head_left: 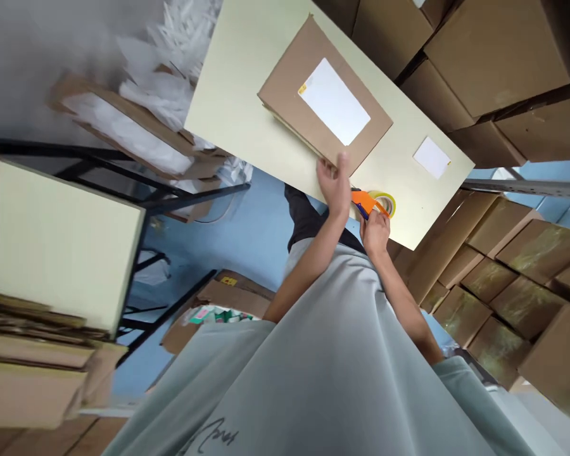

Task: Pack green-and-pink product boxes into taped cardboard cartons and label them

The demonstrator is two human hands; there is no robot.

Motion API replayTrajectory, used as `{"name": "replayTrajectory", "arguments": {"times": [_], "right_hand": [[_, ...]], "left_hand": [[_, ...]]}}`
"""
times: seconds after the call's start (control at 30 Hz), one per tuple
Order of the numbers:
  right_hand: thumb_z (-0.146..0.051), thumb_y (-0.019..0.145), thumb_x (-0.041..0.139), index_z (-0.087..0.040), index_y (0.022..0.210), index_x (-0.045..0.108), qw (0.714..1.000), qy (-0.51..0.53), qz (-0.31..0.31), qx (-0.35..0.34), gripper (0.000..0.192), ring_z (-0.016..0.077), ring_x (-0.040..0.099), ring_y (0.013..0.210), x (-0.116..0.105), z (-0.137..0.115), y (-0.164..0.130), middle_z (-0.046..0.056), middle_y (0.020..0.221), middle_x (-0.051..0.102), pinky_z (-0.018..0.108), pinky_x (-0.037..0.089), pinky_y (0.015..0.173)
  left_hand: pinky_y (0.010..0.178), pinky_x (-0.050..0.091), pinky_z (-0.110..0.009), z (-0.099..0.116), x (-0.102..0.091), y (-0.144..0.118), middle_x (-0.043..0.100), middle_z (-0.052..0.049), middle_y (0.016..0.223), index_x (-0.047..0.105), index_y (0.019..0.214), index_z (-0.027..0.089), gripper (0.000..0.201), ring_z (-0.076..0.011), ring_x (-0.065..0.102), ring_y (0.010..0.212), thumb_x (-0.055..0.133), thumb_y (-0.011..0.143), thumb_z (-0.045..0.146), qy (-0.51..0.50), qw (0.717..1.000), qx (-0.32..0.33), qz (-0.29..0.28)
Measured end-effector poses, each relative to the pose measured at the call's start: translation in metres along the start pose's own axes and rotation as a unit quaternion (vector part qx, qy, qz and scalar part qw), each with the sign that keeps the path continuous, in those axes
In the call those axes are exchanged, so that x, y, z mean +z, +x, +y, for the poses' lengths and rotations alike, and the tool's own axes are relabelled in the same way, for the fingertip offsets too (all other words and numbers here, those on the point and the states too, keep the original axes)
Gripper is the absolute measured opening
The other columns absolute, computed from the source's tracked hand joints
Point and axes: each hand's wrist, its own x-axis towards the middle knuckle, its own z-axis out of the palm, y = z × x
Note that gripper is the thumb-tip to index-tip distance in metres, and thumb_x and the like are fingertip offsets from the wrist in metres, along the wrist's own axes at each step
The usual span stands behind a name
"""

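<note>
A brown cardboard box [285,82] lies on the cream tabletop [237,76], with a white label [335,101] on its upper face. My left hand [335,183] grips the box's near edge, thumb over the top and fingers curled at the side. Just right of it, my right hand [376,233] is closed around an orange tape dispenser [365,201] with a roll of yellowish tape [386,201]. The dispenser is close to the box's near corner; whether it touches the box I cannot tell.
A small white label sheet [432,157] lies on the table's right part. Stacked cartons [503,57] stand beyond the table and at right. White plastic wrapping [171,69] fills the upper left. Another table [61,240] with flattened cardboard [33,380] stands at left, near an open carton [237,294].
</note>
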Motion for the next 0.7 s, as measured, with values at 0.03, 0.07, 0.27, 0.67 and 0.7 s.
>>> {"name": "replayTrajectory", "arguments": {"times": [0.03, 0.07, 0.27, 0.67, 0.7], "right_hand": [[-0.029, 0.115, 0.050, -0.007, 0.119, 0.070, 1.000, 0.003, -0.002, -0.001, 0.030, 0.0368, 0.072, 0.109, -0.001, -0.001, -0.001, 0.027, 0.106, 0.078, 0.054, 0.054, 0.113], [-0.028, 0.115, 0.051, -0.006, 0.120, 0.070, 1.000, 0.008, -0.004, -0.003, 0.030, 0.0370, 0.072, 0.108, -0.001, -0.002, -0.003, 0.027, 0.107, 0.078, 0.054, 0.054, 0.112], [-0.025, 0.113, 0.056, -0.004, 0.123, 0.073, 0.995, 0.086, -0.041, -0.038, 0.029, 0.0373, 0.071, 0.108, 0.009, -0.028, -0.019, 0.027, 0.109, 0.080, 0.054, 0.050, 0.117], [-0.031, 0.116, 0.059, -0.010, 0.101, 0.077, 0.975, 0.215, 0.019, 0.046, 0.032, 0.0315, 0.073, 0.094, -0.001, 0.037, -0.073, 0.021, 0.091, 0.080, 0.050, 0.054, 0.103], [-0.036, 0.119, 0.057, -0.010, 0.098, 0.078, 0.977, 0.201, 0.028, 0.064, 0.040, 0.0302, 0.075, 0.095, -0.001, 0.053, -0.080, 0.022, 0.091, 0.081, 0.048, 0.053, 0.101]], "left_hand": [[0.127, 0.055, -0.046, 0.005, 0.005, -0.003, 0.066, -0.017, 0.158, 0.057, 0.157, 0.025, 0.076, -0.0291, 0.069, 0.146, 0.075, 0.101, 0.074, 0.008, 1.000, 0.003, -0.022], [0.128, 0.054, -0.047, 0.009, 0.008, -0.005, 0.066, -0.018, 0.159, 0.054, 0.160, 0.025, 0.081, -0.0293, 0.069, 0.146, 0.081, 0.098, 0.071, 0.016, 0.999, 0.003, -0.037], [0.131, 0.052, -0.045, 0.034, -0.025, 0.018, 0.071, -0.017, 0.156, 0.058, 0.158, 0.022, 0.080, -0.0290, 0.068, 0.150, 0.091, 0.095, 0.060, 0.101, 0.986, -0.025, -0.131], [0.130, 0.053, -0.038, 0.058, -0.046, 0.024, 0.071, -0.021, 0.157, 0.065, 0.151, 0.015, 0.066, -0.0241, 0.071, 0.147, 0.088, 0.099, 0.049, 0.235, 0.959, -0.033, -0.157], [0.129, 0.053, -0.037, 0.057, -0.046, 0.025, 0.070, -0.022, 0.158, 0.065, 0.150, 0.014, 0.064, -0.0241, 0.071, 0.147, 0.088, 0.100, 0.047, 0.233, 0.959, -0.034, -0.158]]}}
